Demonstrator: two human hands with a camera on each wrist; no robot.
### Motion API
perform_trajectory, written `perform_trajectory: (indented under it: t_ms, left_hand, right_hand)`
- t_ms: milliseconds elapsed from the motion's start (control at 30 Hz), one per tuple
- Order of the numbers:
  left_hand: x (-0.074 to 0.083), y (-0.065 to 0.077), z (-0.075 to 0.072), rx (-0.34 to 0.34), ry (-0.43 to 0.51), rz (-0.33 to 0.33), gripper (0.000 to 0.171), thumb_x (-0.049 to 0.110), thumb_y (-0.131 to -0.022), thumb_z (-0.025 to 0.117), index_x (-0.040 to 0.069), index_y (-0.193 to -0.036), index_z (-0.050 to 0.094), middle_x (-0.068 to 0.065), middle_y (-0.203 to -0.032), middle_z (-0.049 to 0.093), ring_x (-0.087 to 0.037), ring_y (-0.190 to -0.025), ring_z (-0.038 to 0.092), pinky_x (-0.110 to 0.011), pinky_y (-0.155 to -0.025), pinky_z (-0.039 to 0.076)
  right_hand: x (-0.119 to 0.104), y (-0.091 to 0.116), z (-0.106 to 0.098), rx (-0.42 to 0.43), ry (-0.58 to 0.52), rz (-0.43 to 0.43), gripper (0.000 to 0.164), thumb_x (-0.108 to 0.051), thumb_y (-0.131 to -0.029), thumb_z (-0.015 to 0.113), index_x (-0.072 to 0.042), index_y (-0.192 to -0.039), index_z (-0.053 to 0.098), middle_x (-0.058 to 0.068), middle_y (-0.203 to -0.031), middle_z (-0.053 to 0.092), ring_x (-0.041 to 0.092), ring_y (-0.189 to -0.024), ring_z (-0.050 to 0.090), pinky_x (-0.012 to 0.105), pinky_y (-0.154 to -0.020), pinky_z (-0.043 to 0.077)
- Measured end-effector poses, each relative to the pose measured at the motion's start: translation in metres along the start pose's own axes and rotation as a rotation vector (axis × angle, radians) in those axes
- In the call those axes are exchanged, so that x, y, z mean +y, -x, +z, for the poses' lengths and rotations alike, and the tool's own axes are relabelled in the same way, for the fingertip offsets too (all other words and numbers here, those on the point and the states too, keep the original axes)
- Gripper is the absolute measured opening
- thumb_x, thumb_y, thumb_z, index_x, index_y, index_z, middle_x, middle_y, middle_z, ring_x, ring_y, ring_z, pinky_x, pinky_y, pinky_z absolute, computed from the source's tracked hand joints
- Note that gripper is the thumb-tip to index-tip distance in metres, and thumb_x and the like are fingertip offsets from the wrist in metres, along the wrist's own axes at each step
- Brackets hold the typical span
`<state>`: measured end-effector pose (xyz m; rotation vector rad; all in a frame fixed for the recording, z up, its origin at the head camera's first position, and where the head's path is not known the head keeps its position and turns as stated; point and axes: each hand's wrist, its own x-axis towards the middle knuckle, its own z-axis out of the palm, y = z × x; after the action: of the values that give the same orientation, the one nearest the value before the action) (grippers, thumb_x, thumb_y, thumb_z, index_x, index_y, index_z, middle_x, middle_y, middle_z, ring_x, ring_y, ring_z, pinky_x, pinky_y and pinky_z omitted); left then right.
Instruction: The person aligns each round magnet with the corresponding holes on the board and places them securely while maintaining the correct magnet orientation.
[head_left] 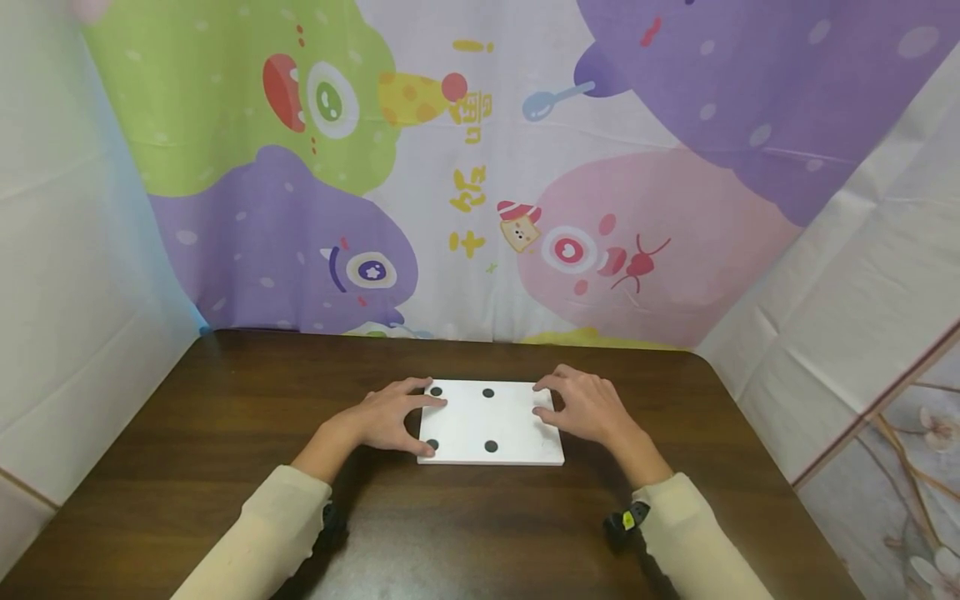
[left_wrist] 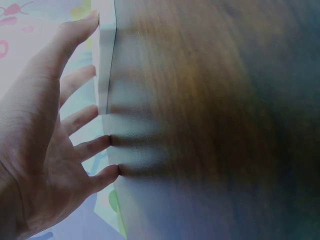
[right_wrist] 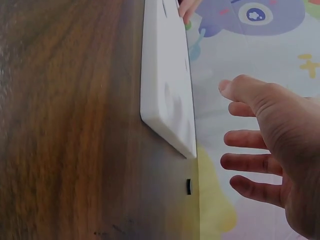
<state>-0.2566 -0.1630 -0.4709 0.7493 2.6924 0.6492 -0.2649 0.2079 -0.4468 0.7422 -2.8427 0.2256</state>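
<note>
A flat white rectangular board (head_left: pixel 517 423) with several black round spots on its top lies on the brown table. My left hand (head_left: pixel 387 415) is spread at its left edge: the thumb is at the near left corner, the index finger reaches over the top, and other fingertips come down on the table beyond, as the left wrist view shows. Over the board's right edge, my right hand (head_left: pixel 588 406) has its fingers bent loosely with nothing between them. In the right wrist view that hand (right_wrist: pixel 275 135) stands apart from the board (right_wrist: pixel 167 75).
A small black piece (right_wrist: pixel 189 187) sits on the table just past the board's right end. Behind the wooden table (head_left: pixel 450 533) hangs a cartoon-print cloth (head_left: pixel 480 308), with pale sheets (head_left: pixel 75 250) on both sides. Each wrist carries a dark camera (head_left: pixel 621 527).
</note>
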Motion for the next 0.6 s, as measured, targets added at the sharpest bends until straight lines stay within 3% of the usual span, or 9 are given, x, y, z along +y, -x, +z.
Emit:
perform_trajectory:
  t_ms: [200,600]
  left_hand:
    - [0.000,0.001,0.000,0.004,0.001,0.004,0.089,0.054,-0.089,0.089,0.020,-0.165,0.059,-0.020,-0.184,0.034,-0.055,-0.169,0.032,-0.097,-0.120,0.024]
    - [-0.002,0.000,0.000,0.007,0.001,0.009,0.088,0.054,-0.089,0.089,0.021,-0.165,0.058,-0.020,-0.184,0.035,-0.055,-0.168,0.033,-0.097,-0.120,0.024]
  right_hand:
    - [0.008,0.000,0.002,0.002,-0.021,0.022,0.035,-0.040,-0.096,0.088,-0.021,-0.125,0.085,0.007,-0.119,0.081,0.015,-0.073,0.061,0.032,-0.062,0.052]
    - [0.015,-0.002,0.004,0.083,-0.007,0.053,0.035,-0.039,-0.094,0.089,-0.020,-0.124,0.086,0.008,-0.119,0.081,0.017,-0.071,0.061,0.032,-0.057,0.050]
